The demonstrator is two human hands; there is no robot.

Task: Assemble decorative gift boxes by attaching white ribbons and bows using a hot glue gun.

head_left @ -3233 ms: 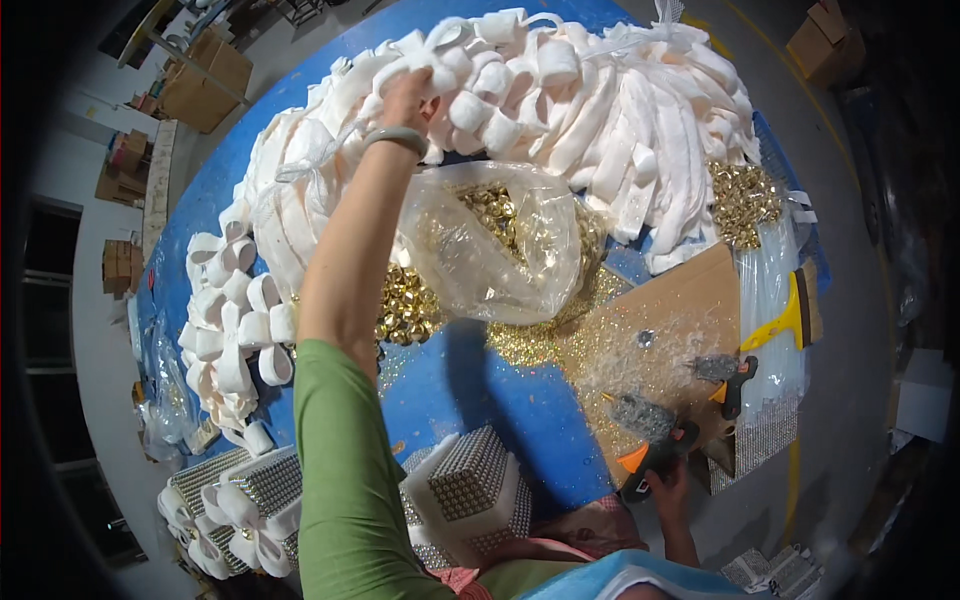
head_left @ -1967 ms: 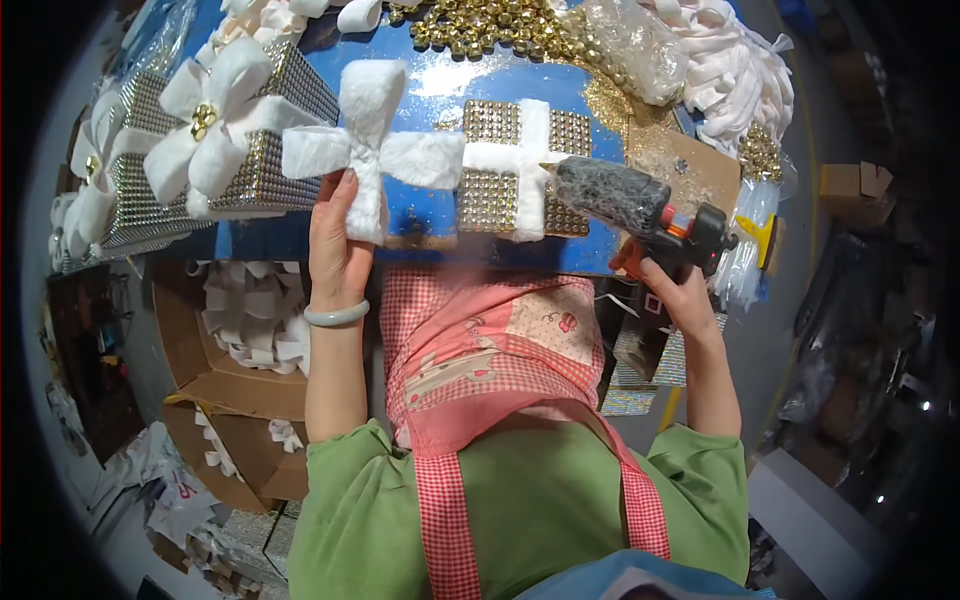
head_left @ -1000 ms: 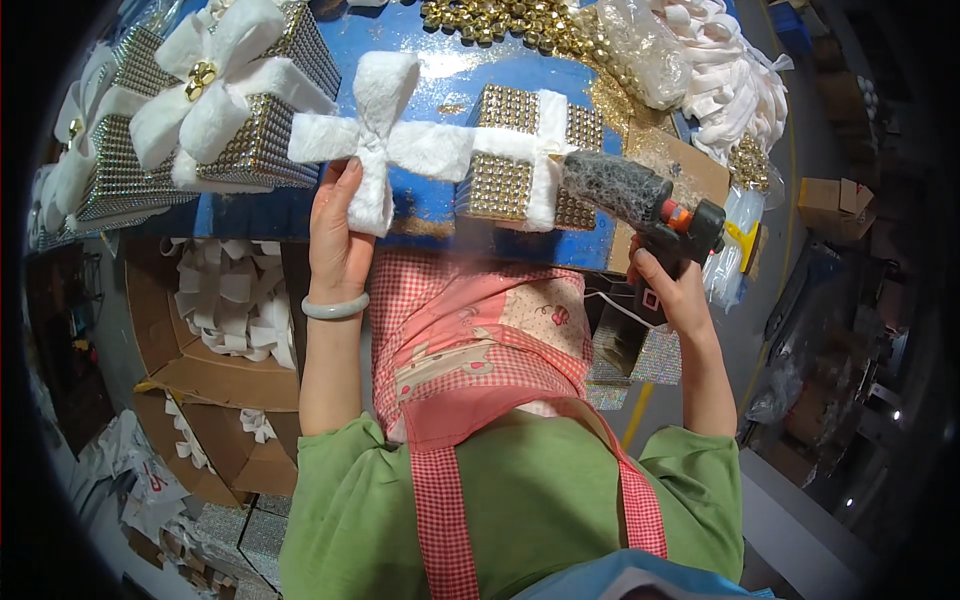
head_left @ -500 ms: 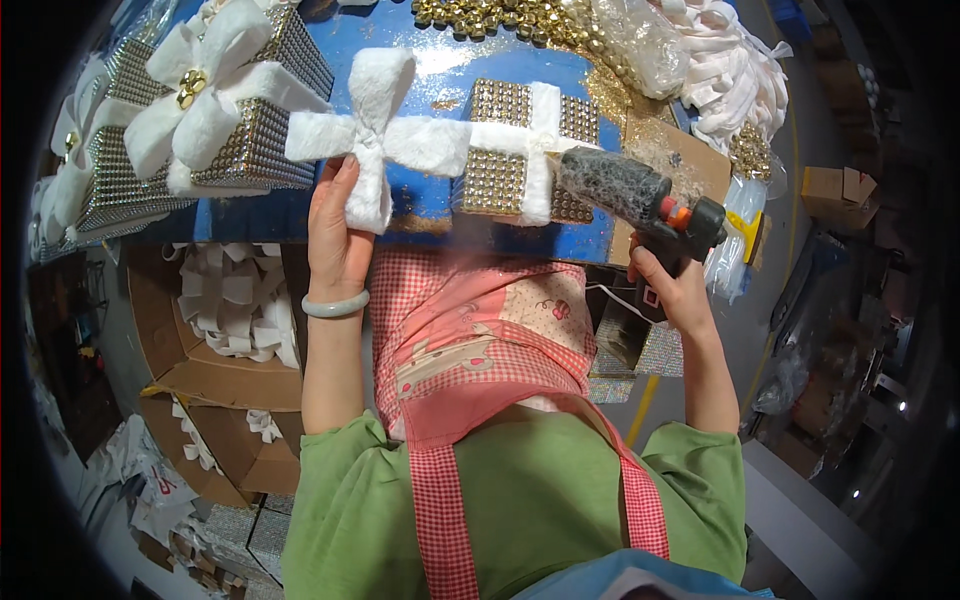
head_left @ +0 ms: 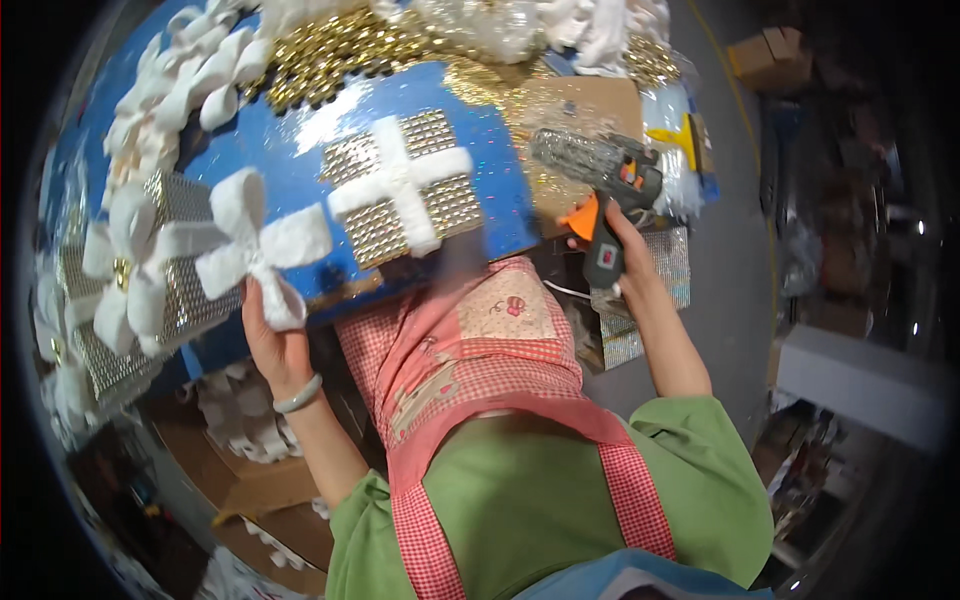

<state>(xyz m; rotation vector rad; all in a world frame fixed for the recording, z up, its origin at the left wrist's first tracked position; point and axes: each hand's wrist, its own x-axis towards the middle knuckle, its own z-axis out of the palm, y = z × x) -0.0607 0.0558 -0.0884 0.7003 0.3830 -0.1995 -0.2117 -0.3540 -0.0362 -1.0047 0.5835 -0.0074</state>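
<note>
Between the fingers of my left hand (head_left: pixel 275 345) is a fluffy white bow (head_left: pixel 262 250), pinched by its lowest loop above the table's near edge. My right hand (head_left: pixel 630 250) grips a glue gun (head_left: pixel 603 235) by its dark handle; the gun has an orange trigger, and its wrapped barrel points left. On the blue table between both hands lies a studded gift box (head_left: pixel 445 205) crossed by white fluffy ribbon, touched by neither hand. Left of my left hand stand finished-looking studded boxes (head_left: pixel 190 290), one topped by a white bow (head_left: pixel 125 255) with a gold centre.
Gold bells or beads (head_left: pixel 330 50) are heaped at the far side, beside clear plastic bags (head_left: pixel 480 25). More white bows (head_left: pixel 190 70) lie far left. A cardboard sheet (head_left: pixel 590 105) and a yellow-handled tool (head_left: pixel 680 138) sit right. Below the table is an open carton (head_left: pixel 240 480).
My right hand has drawn the glue gun rightward, off the ribbon-crossed box. The view has turned and shifted, and the white bow stays in my left hand.
</note>
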